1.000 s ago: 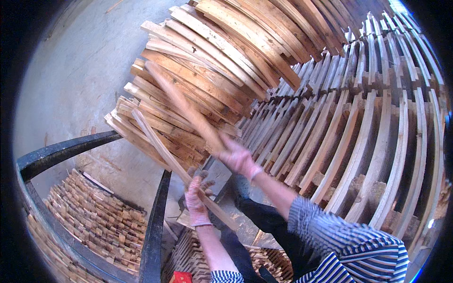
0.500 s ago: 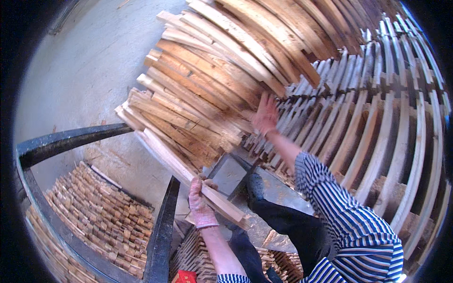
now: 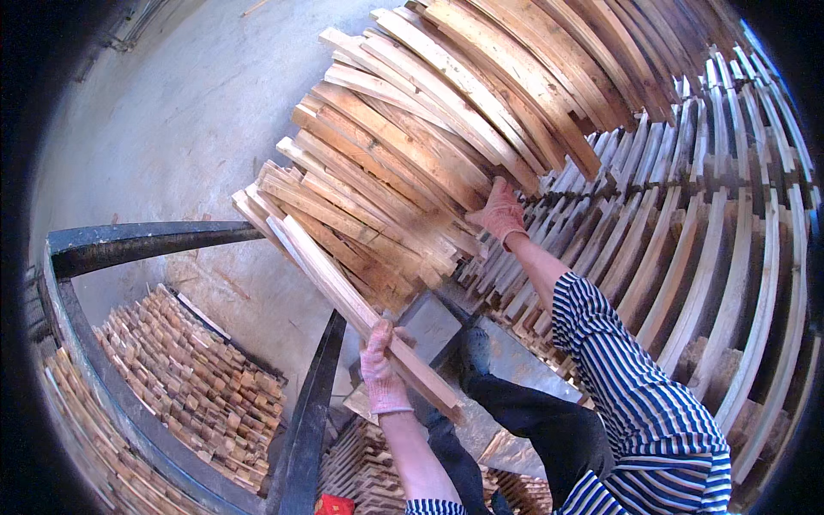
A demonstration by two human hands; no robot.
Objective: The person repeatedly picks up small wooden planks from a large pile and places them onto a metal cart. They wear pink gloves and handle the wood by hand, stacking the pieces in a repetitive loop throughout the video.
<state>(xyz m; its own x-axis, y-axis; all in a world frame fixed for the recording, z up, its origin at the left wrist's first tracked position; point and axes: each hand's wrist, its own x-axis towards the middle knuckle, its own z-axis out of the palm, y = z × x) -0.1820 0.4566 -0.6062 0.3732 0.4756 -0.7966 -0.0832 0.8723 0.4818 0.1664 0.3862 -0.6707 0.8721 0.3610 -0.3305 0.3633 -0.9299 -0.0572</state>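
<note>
My left hand [image 3: 384, 369], in a pale pinkish glove, is closed around pale wooden strips [image 3: 326, 273], seemingly two lying together. They slant from the near end of the board pile toward my legs, their near ends just past my hand. Farther right, my right hand [image 3: 500, 212], also gloved, reaches to the right ends of the stacked boards [image 3: 412, 163]. Its thumb and fingers are spread and touch or nearly touch a board end. The stacked boards lie roughly side by side, some crossing at slight angles.
A dark metal frame [image 3: 154, 245] bends round the left, its leg [image 3: 307, 412] near my left forearm. Low stacks of short wood pieces [image 3: 197, 378] stand beyond it. Tall rows of stacked strips [image 3: 678, 283] fill the right. A red item [image 3: 333, 505] lies at the lower edge.
The whole view has shifted slightly, with the scene sitting farther right and lower. My left hand keeps its hold on the strips. My right hand stays at the board ends, fingers and thumb more spread.
</note>
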